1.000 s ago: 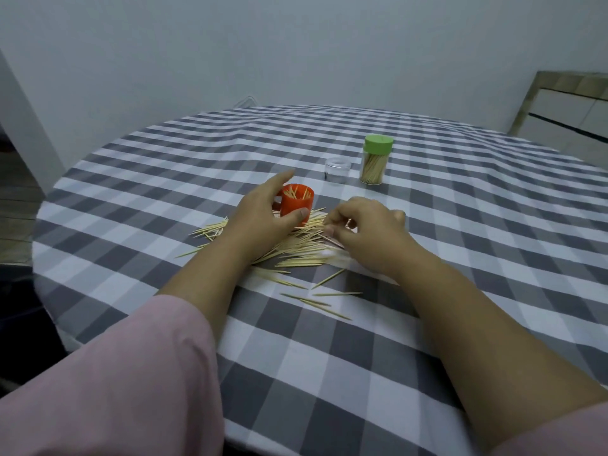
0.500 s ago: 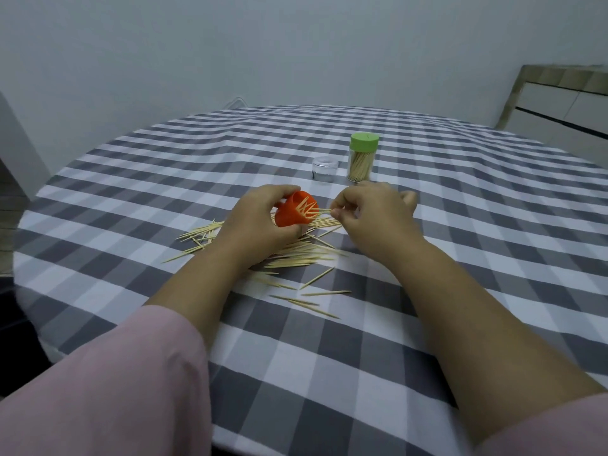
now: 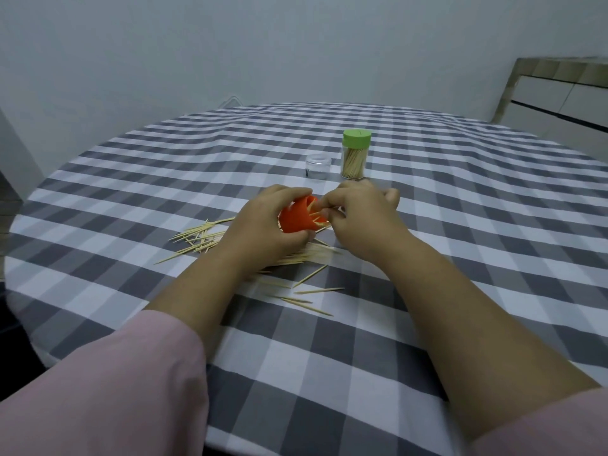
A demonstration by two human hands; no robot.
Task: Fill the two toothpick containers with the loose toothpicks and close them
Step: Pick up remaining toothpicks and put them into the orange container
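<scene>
Tilting the small orange plastic cap (image 3: 296,218) gripped above the scattered wooden toothpicks (image 3: 204,236), the left hand (image 3: 263,232) risks spilling its contents while the right hand (image 3: 358,215) pinches sticks in at its mouth.

Two arms in shot, both bare from forearm down to wrist. Left sleeve (image 3: 108,390) pale pink, soft plain fabric, loose and wide, cuff edge sitting just past elbow, slight folds near hem. Right sleeve (image 3: 552,422) same pale pink, only corner showing at lower right frame edge. Left hand (image 3: 263,230) bare: no glove, ring, watch or band visible. Right hand (image 3: 362,222) bare too, wrist likewise unadorned. Fingernails short where visible. No print, buttons or seams discernible on either sleeve.
</scene>
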